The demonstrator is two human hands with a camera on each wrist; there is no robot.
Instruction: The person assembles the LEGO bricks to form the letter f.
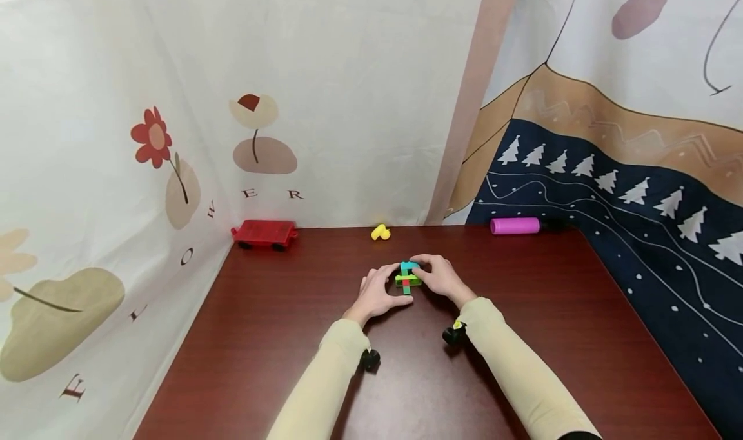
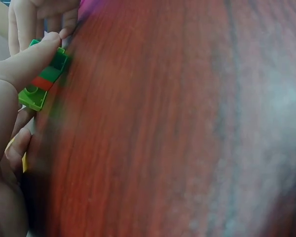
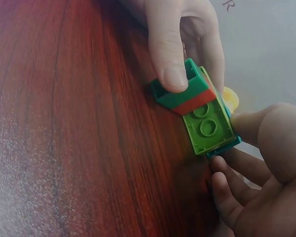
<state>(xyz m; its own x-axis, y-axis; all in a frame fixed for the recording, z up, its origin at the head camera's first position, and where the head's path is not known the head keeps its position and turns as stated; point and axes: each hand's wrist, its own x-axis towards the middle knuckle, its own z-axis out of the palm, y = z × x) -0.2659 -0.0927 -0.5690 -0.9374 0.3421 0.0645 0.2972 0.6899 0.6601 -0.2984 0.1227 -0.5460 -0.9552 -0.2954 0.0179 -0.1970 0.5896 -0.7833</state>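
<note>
A small build of toy bricks (image 1: 407,280) is between both hands over the middle of the table. It joins a lime green brick (image 3: 205,129), a thin red layer (image 3: 193,101), a dark green brick (image 3: 194,79) and a blue-teal brick (image 3: 226,148). My left hand (image 1: 376,296) grips the build, its thumb (image 2: 37,59) lying against the dark green brick and its fingers on the far side. From the right, my right hand (image 1: 442,277) pinches the blue-teal end between thumb and fingers. The lime brick shows its hollow underside in the right wrist view.
Along the table's back edge are a red toy wagon (image 1: 267,234) at left, a small yellow piece (image 1: 380,232) near the middle and a purple cylinder (image 1: 515,226) with a dark end at right. Printed cloth (image 1: 360,104) hangs behind the dark red table (image 1: 261,356).
</note>
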